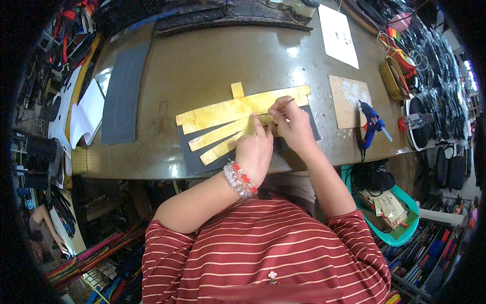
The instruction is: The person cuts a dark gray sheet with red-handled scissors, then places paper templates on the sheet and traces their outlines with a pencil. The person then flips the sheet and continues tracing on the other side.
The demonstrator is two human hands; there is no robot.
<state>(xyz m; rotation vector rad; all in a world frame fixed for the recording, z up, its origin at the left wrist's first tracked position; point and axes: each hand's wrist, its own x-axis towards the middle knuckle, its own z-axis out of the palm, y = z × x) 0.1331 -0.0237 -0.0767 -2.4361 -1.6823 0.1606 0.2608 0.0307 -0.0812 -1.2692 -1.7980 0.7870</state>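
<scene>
Several yellow strips point(217, 118) of flat, mottled material lie fanned out on a dark grey sheet point(190, 159) near the table's front edge. A small yellow tab point(237, 90) sticks up from the longest one. My left hand point(255, 153), with beaded bracelets at its wrist, rests on the lower strips with fingers stretched out, pressing them down. Just right of its fingertips, my right hand point(295, 123) pinches a thin brown stick-like tool point(286, 104). The tool slants down toward the strips. Whether it is a pencil or an awl I cannot tell, and its lower end is partly hidden.
A blue glue gun point(372, 124) lies at the right beside a worn cardboard piece point(349, 99). White paper point(338, 36) is behind it. Another dark grey sheet point(124, 93) lies at left. Below the table's right edge stands a green basket point(412, 223) of flat pieces.
</scene>
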